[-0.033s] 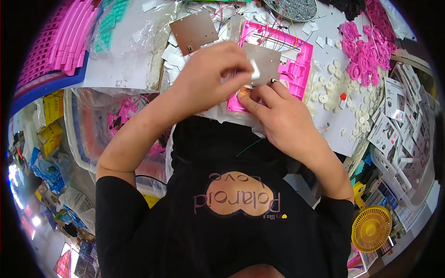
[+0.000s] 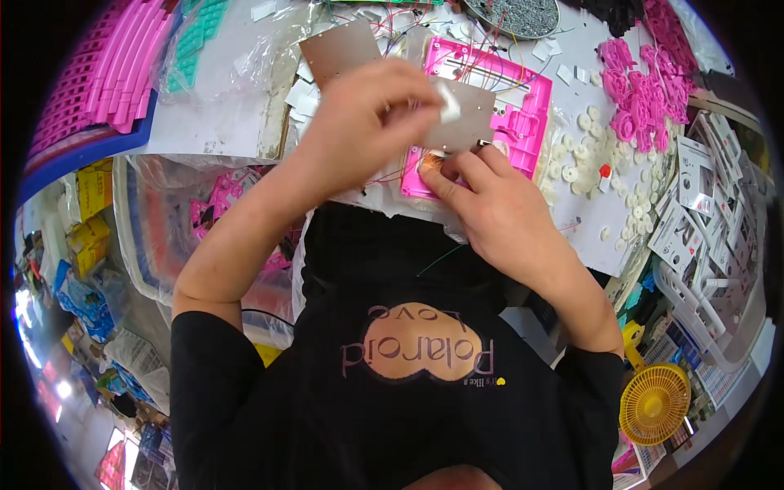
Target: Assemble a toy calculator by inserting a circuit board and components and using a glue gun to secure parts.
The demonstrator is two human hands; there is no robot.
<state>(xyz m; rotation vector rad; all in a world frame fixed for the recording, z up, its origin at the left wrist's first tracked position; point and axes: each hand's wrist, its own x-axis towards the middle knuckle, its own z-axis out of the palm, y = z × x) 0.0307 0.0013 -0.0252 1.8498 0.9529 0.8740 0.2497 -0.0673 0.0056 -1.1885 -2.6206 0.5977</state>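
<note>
A pink plastic frame (image 2: 535,114) lies on the table before me with a grey-brown metal plate (image 2: 474,122) across its middle. Over the plate's left part, my left hand (image 2: 367,122) is closed on a small white piece (image 2: 449,104); both are smeared by motion. My right hand (image 2: 502,200) is closed at the frame's near edge, its fingertips by the plate's lower edge. Under the right thumb shows something copper-coloured (image 2: 430,162), and a small black part (image 2: 483,144) sits at the fingers. What those fingers grip is mostly hidden.
A second metal plate (image 2: 339,51) lies beyond my left hand among white scraps. Thin wires run over the frame. A round tray of screws (image 2: 518,15), white wheels (image 2: 584,151) and pink parts (image 2: 641,94) are to the right; pink grilles (image 2: 102,73) fill a blue bin at left.
My left hand has risen a little, away from me, with the white piece. My right hand, the frame and the plate stay in place.
</note>
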